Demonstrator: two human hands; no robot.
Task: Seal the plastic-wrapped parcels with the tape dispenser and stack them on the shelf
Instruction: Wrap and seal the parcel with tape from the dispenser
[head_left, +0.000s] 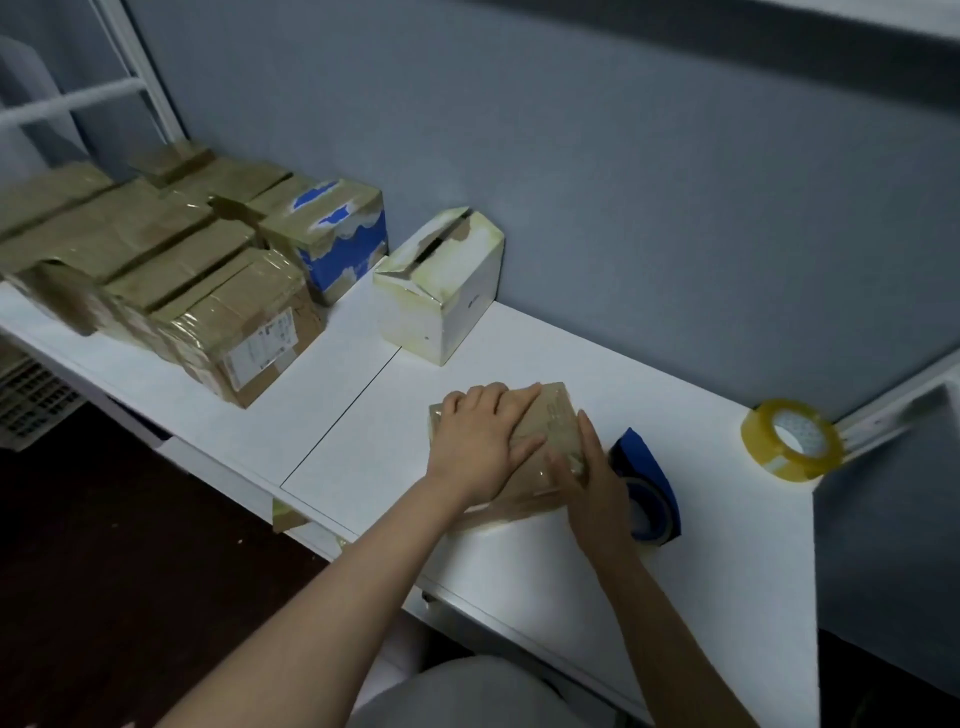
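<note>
Saw a brown plastic-wrapped parcel (553, 421) just below the middle of the frame, lying flat on the white table (363, 447). Found the left hand (480, 441) laid palm-down over the parcel's top, fingers straight and a little apart, pressing rather than curling round anything. Found the right hand (592, 483) set against the parcel's right edge, fingers straight and close together along that side, thumb resting on the top face. Noted the blue tape dispenser (647, 467) on the table just right of that hand, partly hidden behind it; could not tell whether touching the parcel. Spotted a yellowish tape roll (792, 441) at the right of the frame, tilted, near the table's far corner and well apart from the dispenser. Picked out a white box (441, 291) above the middle, close to the grey wall (623, 182), with top flaps parted. Made out a blue-and-white box (340, 244) just left of it, then a cluster of taped brown boxes (182, 275) packed together towards the upper left. Glimpsed white rack bars (78, 101) in the upper left corner.
</note>
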